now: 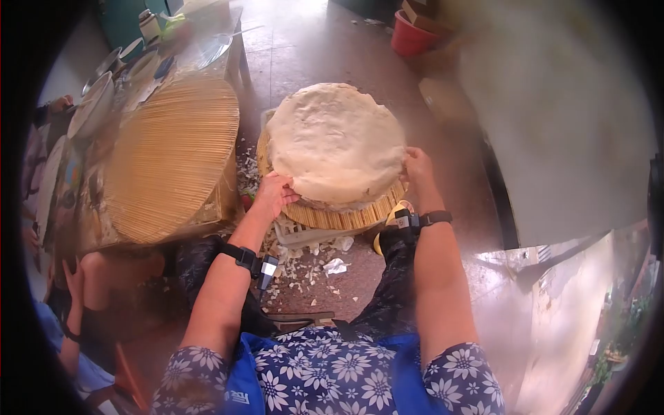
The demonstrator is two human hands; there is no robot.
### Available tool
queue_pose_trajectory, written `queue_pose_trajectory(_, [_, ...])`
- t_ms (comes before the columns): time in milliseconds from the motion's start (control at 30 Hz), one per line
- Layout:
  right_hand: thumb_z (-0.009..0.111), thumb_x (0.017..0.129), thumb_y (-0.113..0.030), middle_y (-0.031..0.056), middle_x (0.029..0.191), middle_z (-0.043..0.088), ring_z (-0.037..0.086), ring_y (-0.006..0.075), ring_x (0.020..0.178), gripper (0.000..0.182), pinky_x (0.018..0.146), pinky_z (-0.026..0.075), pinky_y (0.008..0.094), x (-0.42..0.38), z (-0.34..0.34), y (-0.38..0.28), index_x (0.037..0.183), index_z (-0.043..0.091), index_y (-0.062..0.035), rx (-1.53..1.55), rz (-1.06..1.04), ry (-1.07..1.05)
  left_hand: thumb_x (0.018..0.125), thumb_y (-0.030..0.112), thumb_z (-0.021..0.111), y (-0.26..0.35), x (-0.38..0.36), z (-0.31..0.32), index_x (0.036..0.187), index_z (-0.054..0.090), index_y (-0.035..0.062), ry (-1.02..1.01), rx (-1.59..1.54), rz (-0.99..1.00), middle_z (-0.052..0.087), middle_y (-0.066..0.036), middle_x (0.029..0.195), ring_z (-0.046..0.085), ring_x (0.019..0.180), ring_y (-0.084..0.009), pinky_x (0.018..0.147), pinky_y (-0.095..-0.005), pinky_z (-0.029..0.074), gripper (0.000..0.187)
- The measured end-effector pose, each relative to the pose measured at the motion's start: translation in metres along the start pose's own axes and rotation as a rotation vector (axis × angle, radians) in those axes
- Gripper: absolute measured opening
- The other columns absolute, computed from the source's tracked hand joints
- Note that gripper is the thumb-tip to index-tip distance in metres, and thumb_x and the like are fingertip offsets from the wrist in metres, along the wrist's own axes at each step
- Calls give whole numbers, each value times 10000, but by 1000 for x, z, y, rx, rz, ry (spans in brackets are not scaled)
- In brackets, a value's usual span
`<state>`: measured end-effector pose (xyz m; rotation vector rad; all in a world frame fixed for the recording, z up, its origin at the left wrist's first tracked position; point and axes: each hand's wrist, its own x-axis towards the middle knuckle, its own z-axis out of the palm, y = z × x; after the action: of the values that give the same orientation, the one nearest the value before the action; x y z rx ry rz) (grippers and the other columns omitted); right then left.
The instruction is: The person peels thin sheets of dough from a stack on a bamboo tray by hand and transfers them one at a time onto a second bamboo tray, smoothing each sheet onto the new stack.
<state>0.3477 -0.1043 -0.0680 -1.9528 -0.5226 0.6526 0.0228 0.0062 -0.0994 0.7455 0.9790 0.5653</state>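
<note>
A large round off-white dough sheet (335, 142), slightly lumpy on top and uneven at its rim, lies in front of me. Beneath it is a round mat of straw-coloured stalks (342, 220), showing mostly along the near and left sides. My left hand (275, 194) is at the sheet's near left edge, fingers closed on the rim. On the right edge, my right hand (419, 169) has its fingers curled and pinched at the rim; its fingertips are partly hidden. Under the mat, part of a pale slatted support (297, 235) shows.
On the left, a table (232, 62) bears a bigger round stalk mat (176, 159), plates and a bottle (149, 26). A person's hand (75, 280) is at lower left. Pale scraps (304, 270) litter the floor. A red bucket (409, 38) and a white panel (560, 138) stand right.
</note>
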Motion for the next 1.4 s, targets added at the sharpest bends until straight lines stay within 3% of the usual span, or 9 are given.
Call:
queue_pose_trajectory(267, [560, 778, -74, 96, 942, 668, 624, 144, 683, 363, 640, 514, 292, -3, -22, -16, 1135, 586, -13, -113, -141, 91, 799, 76, 549, -3, 6, -4, 1048, 521, 77, -6, -36, -25, 612, -84, 897, 620, 753, -232, 684, -396, 525, 250])
queue_pose_trajectory(367, [543, 772, -92, 138, 970, 657, 644, 221, 785, 359, 734, 507, 334, 5, -13, -7, 1123, 596, -38, -105, -273, 32, 808, 75, 541, -2, 5, -3, 1074, 510, 75, -3, -26, -27, 610, -90, 906, 619, 757, -238, 684, -394, 526, 267])
queue_pose_trajectory(467, [529, 761, -118, 177, 991, 637, 616, 320, 915, 334, 812, 481, 390, 5, 0, -2, 1081, 614, -71, -632, -600, 101, 811, 73, 538, -1, 1, -5, 1091, 498, 70, 10, -46, -15, 608, -95, 909, 618, 760, -245, 681, -391, 525, 282])
queue_pose_trajectory(800, [546, 710, -151, 209, 1001, 617, 578, 360, 986, 372, 863, 451, 411, 6, 9, 7, 1070, 608, -80, -792, -507, -102, 853, 129, 550, -1, -5, 0, 1071, 503, 76, 23, -8, 43, 610, -68, 886, 619, 718, -200, 651, -355, 526, 229])
queue_pose_trajectory(933, [555, 709, -166, 205, 1022, 610, 577, 362, 986, 397, 865, 451, 413, 11, 11, 12, 1092, 601, -69, -838, -539, -109, 838, 128, 567, -4, 5, -10, 1089, 500, 94, 310, 2, 65, 600, -46, 856, 588, 652, -153, 582, -314, 492, 262])
queue_pose_trajectory(967, [559, 710, -172, 202, 1023, 609, 576, 362, 985, 398, 864, 451, 414, 9, 11, 10, 1091, 601, -67, -845, -537, -102, 797, 99, 592, -2, 5, -10, 1142, 487, 80, 360, 5, 57, 595, -90, 938, 606, 782, -205, 692, -348, 507, 361])
queue_pose_trajectory(1067, [580, 716, -188, 191, 1020, 609, 576, 359, 978, 387, 856, 453, 415, -10, 10, -7, 1082, 604, -64, -848, -585, -33, 743, 65, 602, -20, 23, -14, 1198, 466, 55, 657, 644, 565, 567, -140, 1055, 570, 977, -267, 850, -372, 474, 475])
queue_pose_trajectory(1167, [661, 726, -196, 171, 1010, 608, 581, 352, 954, 373, 813, 468, 414, -13, 15, -11, 1077, 604, -82, -810, -764, 22, 728, 94, 610, -15, 12, -10, 1185, 542, 52, 470, 914, 796, 472, -201, 1255, 461, 1150, -362, 993, -403, 376, 464])
queue_pose_trajectory(1400, [669, 685, -114, 179, 962, 634, 599, 345, 907, 342, 798, 474, 389, -47, 32, -36, 1018, 634, -44, -696, -699, -194, 765, 187, 595, -16, -3, -1, 1211, 533, 157, 353, 1065, 576, 397, -145, 1331, 392, 1204, -342, 1007, -462, 319, 451])
